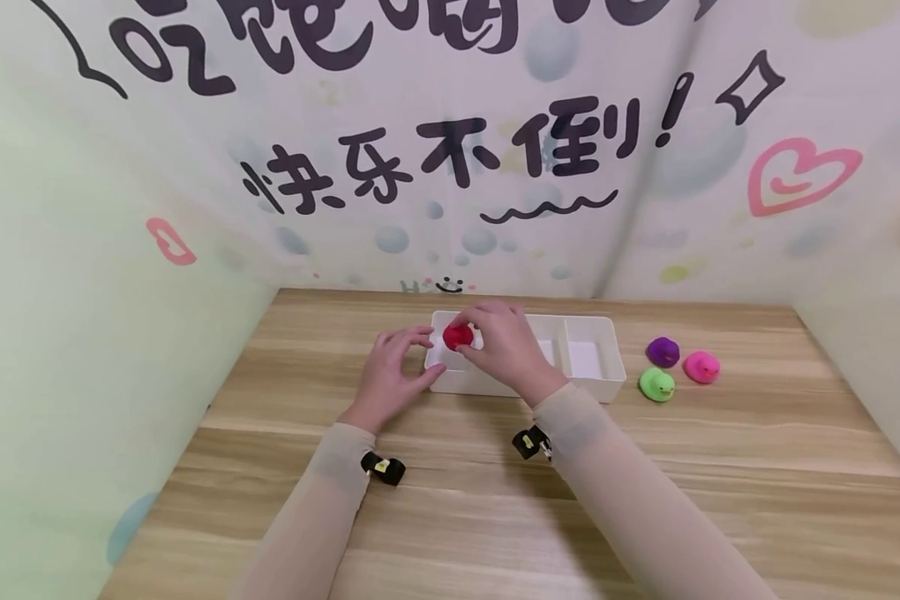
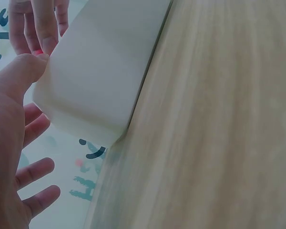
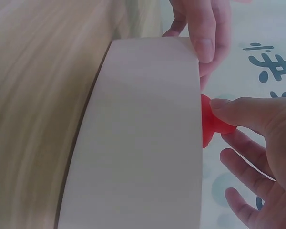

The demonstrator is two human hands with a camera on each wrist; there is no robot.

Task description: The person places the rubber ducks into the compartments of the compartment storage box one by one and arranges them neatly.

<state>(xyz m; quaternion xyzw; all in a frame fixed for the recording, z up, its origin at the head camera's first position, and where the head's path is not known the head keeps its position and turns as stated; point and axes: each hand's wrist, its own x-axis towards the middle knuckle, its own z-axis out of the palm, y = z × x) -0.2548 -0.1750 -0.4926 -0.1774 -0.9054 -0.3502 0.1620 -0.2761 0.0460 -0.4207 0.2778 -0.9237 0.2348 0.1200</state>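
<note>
A white divided tray [image 1: 528, 387] stands on the table towards the back wall. My right hand [image 1: 506, 342] reaches over it and pinches a red toy duck [image 1: 457, 337] between thumb and fingers, at the leftmost compartment. In the right wrist view the red duck [image 3: 213, 121] shows just past the tray's rim, its lower part hidden behind the tray wall. At the tray's left end is my left hand [image 1: 396, 371], fingers spread apart and thumb at the rim of the near corner. The left wrist view shows this hand's thumb [image 2: 26, 71] against the tray edge.
To the right of the tray sit three toy ducks: purple [image 1: 663, 352], pink [image 1: 702, 367] and green [image 1: 656, 384]. The wooden table [image 1: 450, 500] meets a printed fabric wall [image 1: 345, 250] behind, with more walls at both sides.
</note>
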